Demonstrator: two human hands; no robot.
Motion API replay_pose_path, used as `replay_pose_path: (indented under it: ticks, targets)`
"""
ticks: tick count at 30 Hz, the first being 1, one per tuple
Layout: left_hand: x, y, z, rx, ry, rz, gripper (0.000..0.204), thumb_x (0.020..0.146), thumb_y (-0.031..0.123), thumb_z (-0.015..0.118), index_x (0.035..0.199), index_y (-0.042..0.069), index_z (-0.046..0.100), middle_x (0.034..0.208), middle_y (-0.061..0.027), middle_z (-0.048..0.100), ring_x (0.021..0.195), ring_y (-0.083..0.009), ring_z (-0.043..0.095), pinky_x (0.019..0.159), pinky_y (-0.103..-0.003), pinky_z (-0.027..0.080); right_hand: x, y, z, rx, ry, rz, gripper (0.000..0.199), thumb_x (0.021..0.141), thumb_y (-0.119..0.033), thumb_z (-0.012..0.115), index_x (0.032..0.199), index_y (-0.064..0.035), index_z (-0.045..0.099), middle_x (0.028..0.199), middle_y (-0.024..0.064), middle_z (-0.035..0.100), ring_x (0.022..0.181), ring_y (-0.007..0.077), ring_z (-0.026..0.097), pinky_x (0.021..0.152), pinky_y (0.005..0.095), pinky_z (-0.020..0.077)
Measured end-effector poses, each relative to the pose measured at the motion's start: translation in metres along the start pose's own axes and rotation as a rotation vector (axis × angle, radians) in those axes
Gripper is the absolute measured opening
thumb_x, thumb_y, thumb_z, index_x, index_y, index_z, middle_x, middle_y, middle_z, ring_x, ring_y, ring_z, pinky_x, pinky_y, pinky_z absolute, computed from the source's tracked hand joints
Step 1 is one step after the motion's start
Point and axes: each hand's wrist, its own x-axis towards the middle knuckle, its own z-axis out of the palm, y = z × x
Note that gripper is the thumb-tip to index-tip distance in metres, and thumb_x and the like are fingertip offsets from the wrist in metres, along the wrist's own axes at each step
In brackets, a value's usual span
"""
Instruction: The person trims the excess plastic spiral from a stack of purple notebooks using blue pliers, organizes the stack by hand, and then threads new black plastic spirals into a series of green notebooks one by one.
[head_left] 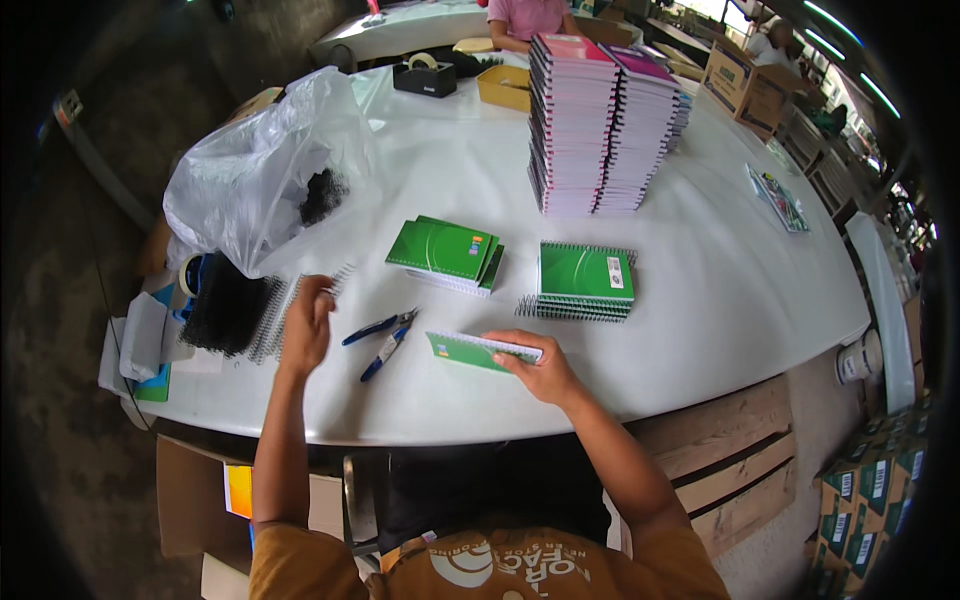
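My right hand grips a small green notebook by its right end, tilted above the table. A row of punched holes runs along its upper edge. My left hand is closed beside the loose dark spiral coils, and a thin spiral coil sticks out past its fingertips. Blue-handled pliers lie between my hands. Beyond them sits a stack of green notebooks without coils. Right of that is a pile of coil-bound green notebooks.
Tall stacks of bound notebooks stand at the back. A plastic bag holds dark coils at left. A tape dispenser and yellow tray sit far back. Across the table is a person in pink.
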Motion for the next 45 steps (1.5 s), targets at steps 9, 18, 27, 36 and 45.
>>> replay_pose_path:
  ticks: [9,18,27,36,45]
  targets:
    - [-0.04,0.033,0.047,-0.161,-0.382,-0.039,0.036,0.095,0.034,0.049,0.081,0.001,0.052,0.061,-0.0015,0.045,0.058,-0.0109,0.039,0.055,-0.025,0.036,0.001,-0.004,0.002,0.043,0.032,0.009,0.027,0.084,-0.002,0.059,0.111,-0.0027,0.062,0.106,0.0063,0.065,0.096,0.0113,0.059,0.085,0.0252,0.0463]
    - [-0.023,0.051,0.043,-0.498,-0.527,-0.303,0.026,0.095,0.028,0.05,0.086,0.004,0.051,0.063,0.0012,0.049,0.054,-0.0044,0.042,0.048,-0.019,0.033,-0.001,-0.004,-0.005,-0.002,-0.042,0.008,0.034,0.081,0.002,0.056,0.113,-0.0033,0.062,0.109,0.0087,0.066,0.097,0.0125,0.06,0.086,0.0254,0.0457]
    - [-0.009,0.064,0.023,-0.365,-0.86,-0.275,0.029,0.088,0.02,0.062,0.111,0.004,0.054,0.078,0.0019,0.054,0.063,-0.0057,0.045,0.058,-0.019,0.039,-0.003,-0.005,-0.002,0.019,-0.081,-0.039,0.028,0.085,-0.004,0.06,0.113,-0.0035,0.062,0.107,0.0096,0.066,0.092,0.0132,0.062,0.082,0.0249,0.0482]
    - [-0.015,0.081,0.033,0.337,-0.542,0.431,0.027,0.077,0.015,0.069,0.101,0.006,0.06,0.101,-0.0111,0.059,0.09,-0.0257,0.057,0.083,-0.037,0.041,-0.005,-0.004,0.002,-0.06,-0.025,-0.027,0.027,0.085,-0.006,0.062,0.112,-0.0024,0.062,0.101,0.0115,0.068,0.083,0.0126,0.062,0.076,0.0249,0.0485]
    - [-0.026,0.109,0.044,0.695,-0.444,0.599,0.026,0.072,0.015,0.071,0.093,0.006,0.057,0.09,-0.0044,0.06,0.09,-0.0234,0.057,0.082,-0.036,0.041,-0.008,-0.002,0.006,-0.164,0.007,-0.171,0.028,0.084,-0.002,0.06,0.112,-0.005,0.062,0.096,0.0139,0.068,0.075,0.0178,0.063,0.069,0.0274,0.0498]
